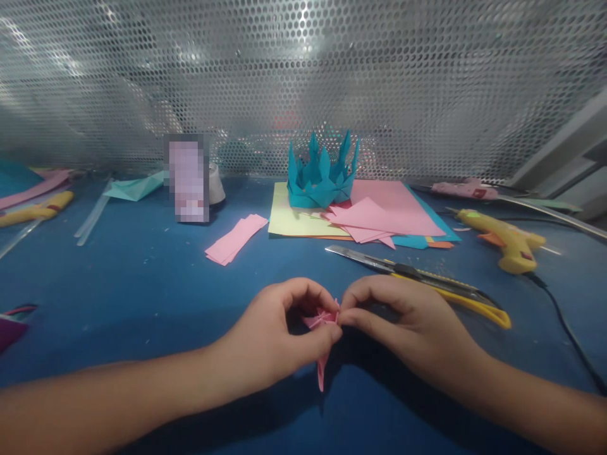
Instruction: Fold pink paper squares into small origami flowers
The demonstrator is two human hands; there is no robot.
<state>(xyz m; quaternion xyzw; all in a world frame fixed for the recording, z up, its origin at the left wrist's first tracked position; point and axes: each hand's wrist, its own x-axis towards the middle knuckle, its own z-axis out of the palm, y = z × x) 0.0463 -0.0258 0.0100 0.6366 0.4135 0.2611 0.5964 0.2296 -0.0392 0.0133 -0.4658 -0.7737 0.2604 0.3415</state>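
Note:
A small folded pink paper piece [322,319] is pinched between both hands just above the blue table [142,278]. My left hand [279,335] curls round it from the left, fingers closed on the folds, and a pink tip pokes out below the palm. My right hand [408,316] pinches the same piece from the right with thumb and forefinger. Behind the right hand lies a yellow and black utility knife [417,278].
A teal folded paper crown [322,174] stands on a stack of coloured paper sheets [398,205] at the back centre. Pink paper strips [236,238] lie left of it. A yellow glue gun [502,237] with a black cord lies at right. Perforated metal screen [303,76] closes the back.

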